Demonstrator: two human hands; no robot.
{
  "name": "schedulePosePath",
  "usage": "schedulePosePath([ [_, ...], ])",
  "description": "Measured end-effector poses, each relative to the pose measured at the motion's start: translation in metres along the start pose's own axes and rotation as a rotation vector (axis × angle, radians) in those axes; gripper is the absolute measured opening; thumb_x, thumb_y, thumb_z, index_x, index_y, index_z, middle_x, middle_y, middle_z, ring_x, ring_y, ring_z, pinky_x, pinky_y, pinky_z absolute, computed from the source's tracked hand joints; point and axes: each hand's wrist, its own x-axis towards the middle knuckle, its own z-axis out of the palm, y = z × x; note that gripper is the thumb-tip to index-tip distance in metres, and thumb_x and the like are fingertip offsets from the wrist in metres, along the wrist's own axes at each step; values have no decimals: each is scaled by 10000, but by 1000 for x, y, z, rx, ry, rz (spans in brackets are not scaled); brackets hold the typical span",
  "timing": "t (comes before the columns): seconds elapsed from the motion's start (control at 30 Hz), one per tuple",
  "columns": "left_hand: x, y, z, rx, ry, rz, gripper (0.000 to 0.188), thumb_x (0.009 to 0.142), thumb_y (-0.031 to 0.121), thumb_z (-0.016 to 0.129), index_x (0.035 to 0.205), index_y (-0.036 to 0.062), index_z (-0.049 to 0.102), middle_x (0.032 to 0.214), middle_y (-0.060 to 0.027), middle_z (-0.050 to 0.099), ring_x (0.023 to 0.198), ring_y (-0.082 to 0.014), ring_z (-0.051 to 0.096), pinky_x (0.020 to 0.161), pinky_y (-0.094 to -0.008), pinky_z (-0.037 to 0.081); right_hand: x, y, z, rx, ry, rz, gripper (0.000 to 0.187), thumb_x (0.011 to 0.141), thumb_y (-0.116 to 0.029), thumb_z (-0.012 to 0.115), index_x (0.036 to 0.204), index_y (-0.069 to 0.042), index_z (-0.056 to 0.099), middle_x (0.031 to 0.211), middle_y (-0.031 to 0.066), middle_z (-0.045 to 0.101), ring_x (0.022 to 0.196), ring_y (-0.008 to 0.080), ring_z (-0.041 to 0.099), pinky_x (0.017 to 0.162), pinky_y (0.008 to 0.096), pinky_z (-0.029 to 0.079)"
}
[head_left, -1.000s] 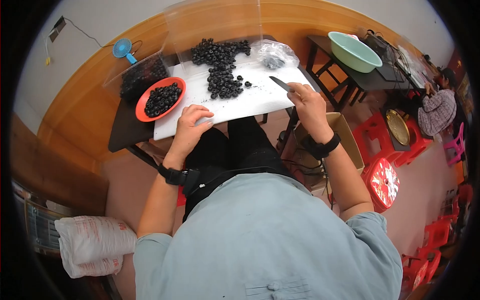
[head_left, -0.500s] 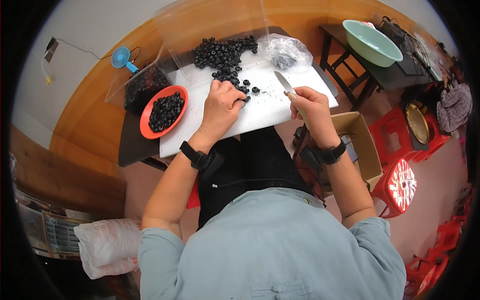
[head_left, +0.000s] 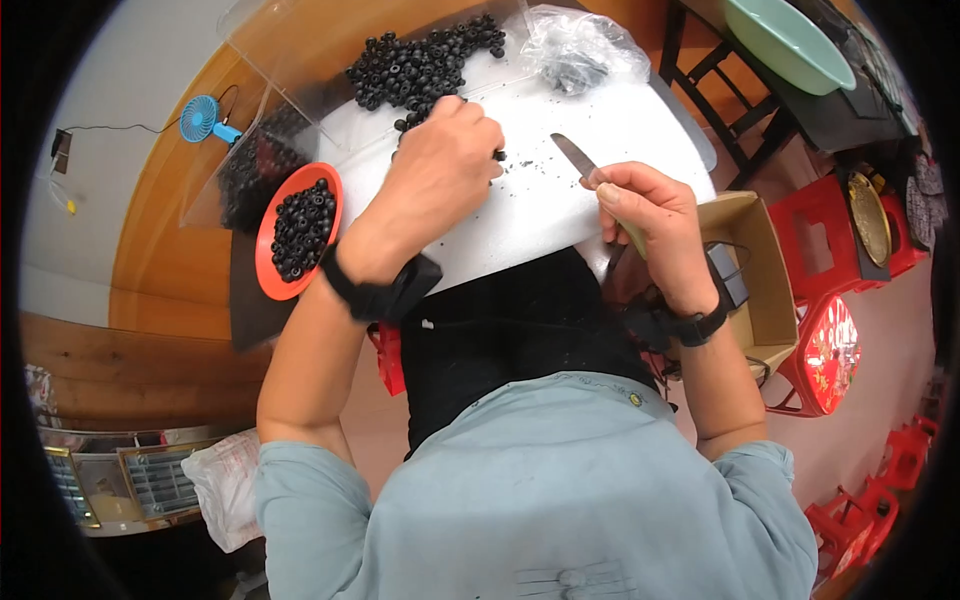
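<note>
Right grip (head_left: 655, 215) closed around knife (head_left: 573, 153), left grip (head_left: 445, 158) over black pieces (head_left: 412, 72), closure unclear

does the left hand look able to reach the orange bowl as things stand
Probably yes: the orange bowl sits to the left of the left hand, open-topped, with nothing visible standing between them. The hand would first have to leave the black ring-shaped pieces.

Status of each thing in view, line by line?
Left hand, fingers curled, grip hidden
Right hand, closed on knife
Knife, held, blade bare
Black pieces, heaped loose on white board
Orange bowl, holding more black pieces
Plastic bag, crumpled
Cardboard box, open-topped
Blue fan, running or off unclear
</note>
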Motion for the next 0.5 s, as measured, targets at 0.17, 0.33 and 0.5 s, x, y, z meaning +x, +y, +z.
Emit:
schedulePosePath([
  [0.17, -82, 16, -32, -81, -9, -227, 203, 783, -22, 712, 983, 17, 707, 891, -106, 610, 922, -313, 578, 786, -400, 492, -2, 5, 1, -37, -22, -46, 210, 985, -177, 677, 1090, -8, 741, 753, -14, 631, 673, 59, 547, 607, 210, 392],
  [0.33, -129, 18, -10, -263, 216, -432, 375, 772, -54, 717, 1135, 43, 721, 1017, -106, 645, 1003, -270, 600, 827, -360, 495, -3, 9, 7, -54, 15, -72, 191, 975, -171, 712, 1079, -14, 743, 746, -28, 610, 665, 46, 518, 595, 205, 367],
  [0.5, -138, 28, 9, -399, 458, -601, 304, 782, 0, 783, 1077, 43, 720, 1002, -71, 655, 962, -225, 613, 777, -354, 494, -4, 5, 13, -110, 49, -65, 164, 965, -153, 731, 1070, -29, 757, 736, -7, 617, 648, 53, 490, 581, 228, 369],
])
